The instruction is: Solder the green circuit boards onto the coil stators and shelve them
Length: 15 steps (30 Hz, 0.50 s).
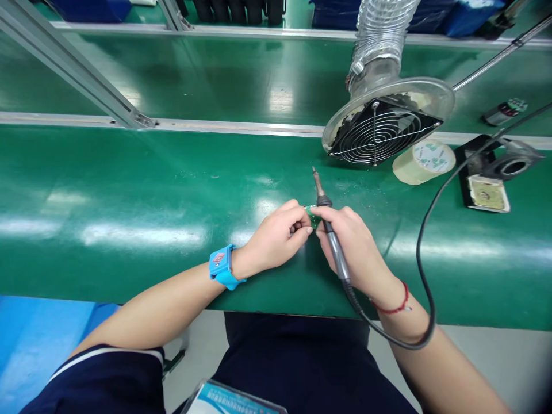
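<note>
A soldering iron (337,253) lies across my right hand (356,247), its bare tip pointing up and away from me. The same hand's fingertips meet the edge of a small green circuit board (311,214). From the other side my left hand (280,233) pinches the board between thumb and curled fingers. Much of the board is hidden by my fingers. The iron's black cable (422,253) loops over my right forearm and runs off to the right.
A fume extractor fan (375,132) hangs at the back right. Beside it are a tape roll (425,162) and a soldering iron stand (487,172) with a sponge (488,194). A small cylinder (504,112) lies behind the rail. A metal post (86,69) slants at left.
</note>
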Motion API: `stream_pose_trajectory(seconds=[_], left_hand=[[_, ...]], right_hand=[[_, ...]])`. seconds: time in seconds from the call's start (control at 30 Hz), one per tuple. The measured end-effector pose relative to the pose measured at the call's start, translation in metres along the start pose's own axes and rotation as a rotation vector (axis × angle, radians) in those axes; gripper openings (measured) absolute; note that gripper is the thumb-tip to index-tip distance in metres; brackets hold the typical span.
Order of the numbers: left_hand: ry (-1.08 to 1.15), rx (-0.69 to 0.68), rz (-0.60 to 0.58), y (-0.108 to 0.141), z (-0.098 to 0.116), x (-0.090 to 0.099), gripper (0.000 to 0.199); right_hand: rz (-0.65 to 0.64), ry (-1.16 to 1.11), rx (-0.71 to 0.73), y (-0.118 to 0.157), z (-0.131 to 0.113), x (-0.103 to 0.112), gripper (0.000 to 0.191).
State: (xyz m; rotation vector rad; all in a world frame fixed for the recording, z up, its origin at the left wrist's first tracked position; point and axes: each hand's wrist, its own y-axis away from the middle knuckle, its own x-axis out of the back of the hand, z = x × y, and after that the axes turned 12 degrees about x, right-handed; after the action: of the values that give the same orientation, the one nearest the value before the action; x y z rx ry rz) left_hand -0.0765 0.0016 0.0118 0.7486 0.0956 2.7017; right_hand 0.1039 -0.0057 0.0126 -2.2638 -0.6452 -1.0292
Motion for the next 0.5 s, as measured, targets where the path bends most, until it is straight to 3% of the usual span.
stream_pose_trajectory(seconds=[0.07,0.13,0.33,0.5], left_hand=[[-0.052,-0.011,0.026,0.0,0.0,-0.002,0.015],[-0.1,-0.017,0.059,0.0,-0.001,-0.003,0.013],[-0.283,-0.084,0.185,-0.001,-0.005,-0.01,0.01],[-0.504,-0.182,0.291,-0.003,-0.01,-0.015,0.014]], right_hand=[[-0.067,0.162,0.067,-0.001,0.001,0.003,0.034],[-0.034,0.178,0.07,0.0,0.002,0.005,0.035],[0.266,-0.038,-0.075,0.025,-0.002,0.012,0.046],[0.506,-0.196,-0.145,0.057,-0.009,0.005,0.041]])
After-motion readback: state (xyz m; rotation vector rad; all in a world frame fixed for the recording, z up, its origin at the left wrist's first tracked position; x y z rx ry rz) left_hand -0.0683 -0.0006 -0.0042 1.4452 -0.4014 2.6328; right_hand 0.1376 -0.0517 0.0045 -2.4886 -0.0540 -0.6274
